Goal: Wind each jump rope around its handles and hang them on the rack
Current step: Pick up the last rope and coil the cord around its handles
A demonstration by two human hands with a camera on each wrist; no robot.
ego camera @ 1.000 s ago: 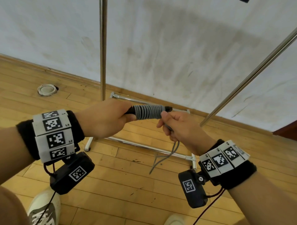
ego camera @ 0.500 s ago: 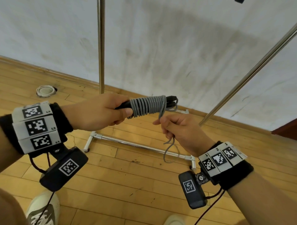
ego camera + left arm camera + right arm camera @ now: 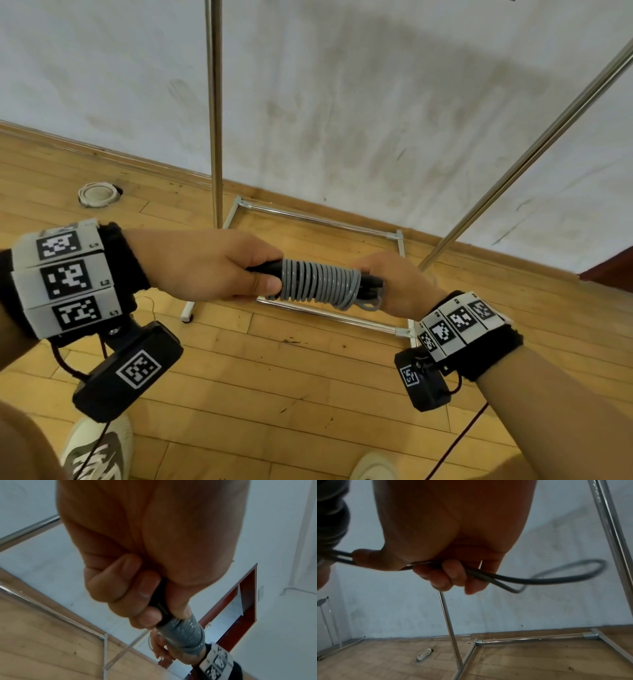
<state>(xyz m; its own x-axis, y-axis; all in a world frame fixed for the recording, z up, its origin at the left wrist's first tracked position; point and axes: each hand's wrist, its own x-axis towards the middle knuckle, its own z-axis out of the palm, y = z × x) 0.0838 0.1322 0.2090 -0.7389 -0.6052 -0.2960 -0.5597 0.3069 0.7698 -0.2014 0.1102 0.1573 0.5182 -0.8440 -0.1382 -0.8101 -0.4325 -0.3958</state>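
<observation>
Above the rack (image 3: 325, 219) base, left hand (image 3: 212, 263) grips the black handles (image 3: 265, 266), fingers wrapped around them. Grey rope (image 3: 318, 282) is coiled tight around the handles, between both hands. Right hand (image 3: 394, 284) pinches the rope's loose loop (image 3: 556, 574) at the coil's right end. Bundle sits in front of the rack's uprights, not hung. Wood floor (image 3: 308, 394) under the rack.

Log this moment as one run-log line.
left hand: grips black handles | right hand: pinches rope loop | grey rope: coiled | rack: bare
</observation>
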